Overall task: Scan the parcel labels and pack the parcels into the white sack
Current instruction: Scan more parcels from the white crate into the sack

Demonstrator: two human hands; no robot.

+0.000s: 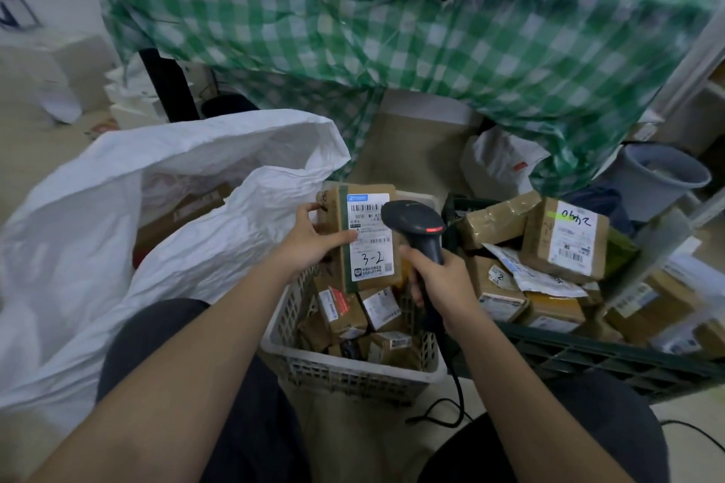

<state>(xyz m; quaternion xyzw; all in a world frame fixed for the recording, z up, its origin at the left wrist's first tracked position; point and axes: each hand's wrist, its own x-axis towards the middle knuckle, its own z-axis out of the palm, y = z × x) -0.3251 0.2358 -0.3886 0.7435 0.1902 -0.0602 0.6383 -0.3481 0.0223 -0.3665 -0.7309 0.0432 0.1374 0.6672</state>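
Observation:
My left hand [312,237] grips a brown cardboard parcel [363,235] by its left edge, holding it upright over the white basket [353,371]. Its white label, handwritten "3-2", faces me. My right hand [441,280] grips the handle of a black barcode scanner [416,222], whose head sits right beside the label. The white sack [188,216] lies open on the left, with a few parcels visible inside.
The white basket holds several small parcels. A dark green crate [612,361] on the right is piled with more boxes and mailers. A table with a green checked cloth [392,35] stands behind. A grey bucket [663,180] sits far right. The scanner cable trails on the floor.

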